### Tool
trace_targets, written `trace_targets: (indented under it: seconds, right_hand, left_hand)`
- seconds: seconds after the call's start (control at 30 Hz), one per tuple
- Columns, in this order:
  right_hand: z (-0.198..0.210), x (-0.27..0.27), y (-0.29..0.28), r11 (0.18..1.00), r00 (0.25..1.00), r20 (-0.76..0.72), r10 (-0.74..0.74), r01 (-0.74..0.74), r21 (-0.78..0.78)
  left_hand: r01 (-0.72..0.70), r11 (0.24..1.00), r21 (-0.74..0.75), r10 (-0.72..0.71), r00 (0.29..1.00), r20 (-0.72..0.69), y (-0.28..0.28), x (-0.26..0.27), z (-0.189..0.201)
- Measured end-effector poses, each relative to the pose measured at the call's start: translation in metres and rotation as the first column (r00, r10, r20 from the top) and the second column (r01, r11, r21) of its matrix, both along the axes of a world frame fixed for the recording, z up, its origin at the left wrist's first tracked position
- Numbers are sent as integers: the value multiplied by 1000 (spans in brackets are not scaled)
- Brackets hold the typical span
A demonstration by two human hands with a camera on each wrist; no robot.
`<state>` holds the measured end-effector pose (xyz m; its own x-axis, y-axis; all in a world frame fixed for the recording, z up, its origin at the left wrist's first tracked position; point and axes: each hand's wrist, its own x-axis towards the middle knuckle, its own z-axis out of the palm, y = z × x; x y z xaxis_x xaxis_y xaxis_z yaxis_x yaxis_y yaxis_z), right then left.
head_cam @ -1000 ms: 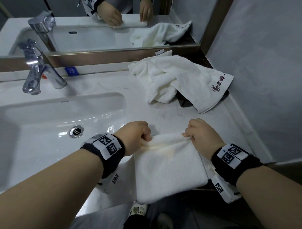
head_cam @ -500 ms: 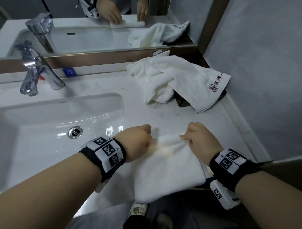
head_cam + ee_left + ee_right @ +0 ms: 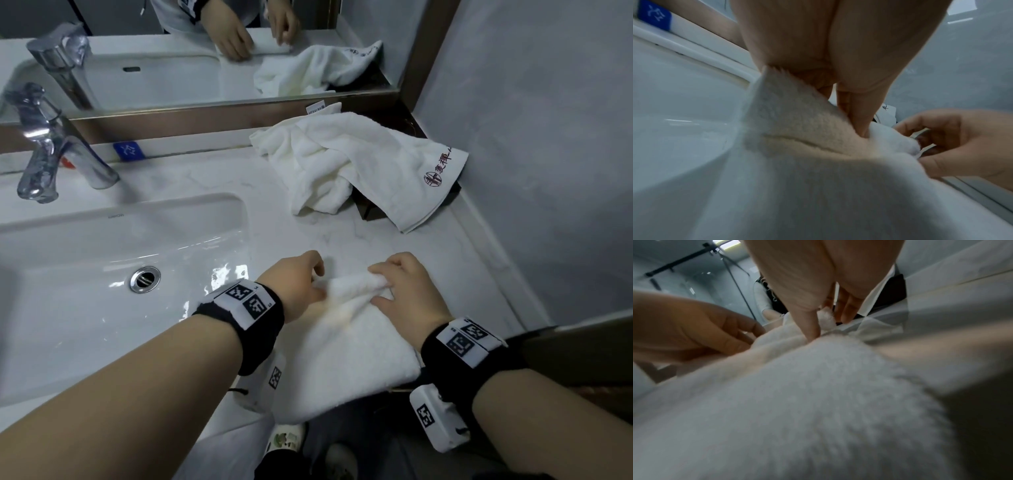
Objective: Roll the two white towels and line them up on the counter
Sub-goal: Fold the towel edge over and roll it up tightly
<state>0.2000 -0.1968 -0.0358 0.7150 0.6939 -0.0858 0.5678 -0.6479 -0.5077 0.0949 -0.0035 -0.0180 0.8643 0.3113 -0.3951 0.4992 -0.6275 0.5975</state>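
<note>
A folded white towel [image 3: 342, 359] lies on the marble counter [image 3: 267, 212] by the front edge, its near part hanging over. Its far end is turned over into a small roll [image 3: 356, 286]. My left hand [image 3: 301, 281] grips the roll's left end, fingers curled round it [image 3: 857, 120]. My right hand [image 3: 404, 287] pinches the right end between thumb and fingers [image 3: 812, 327]. A second white towel [image 3: 356, 168], crumpled and bearing a red logo, lies at the back right corner of the counter.
A white sink basin [image 3: 102, 274] with a chrome drain [image 3: 145, 279] fills the left. A chrome tap [image 3: 51, 150] stands behind it. A mirror [image 3: 205, 51] runs along the back, a grey wall [image 3: 548, 137] closes the right. Something dark [image 3: 370, 209] lies under the crumpled towel.
Both hands have turned the towel's far edge over toward me, and it has grown from a thin fold into a small roll. The crumpled towel has not moved.
</note>
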Motion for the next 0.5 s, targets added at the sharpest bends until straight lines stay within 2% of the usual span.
trace_targets:
  seconds: [0.17, 0.3, 0.4, 0.5]
  right_hand:
    - [5, 7, 3, 988, 980, -129, -152, 153, -4]
    - [6, 4, 2, 960, 956, -98, -278, 274, -56]
    - [3, -2, -1, 963, 968, -29, -250, 245, -113]
    - [1, -12, -4, 996, 995, -50, -91, 92, 18]
  left_hand:
    - [114, 992, 62, -110, 991, -72, 3, 3, 3]
    - [149, 982, 112, -137, 985, -104, -2, 4, 1]
    - [174, 973, 150, -158, 981, -113, -3, 4, -2]
    - [184, 970, 161, -168, 980, -108, -2, 5, -1]
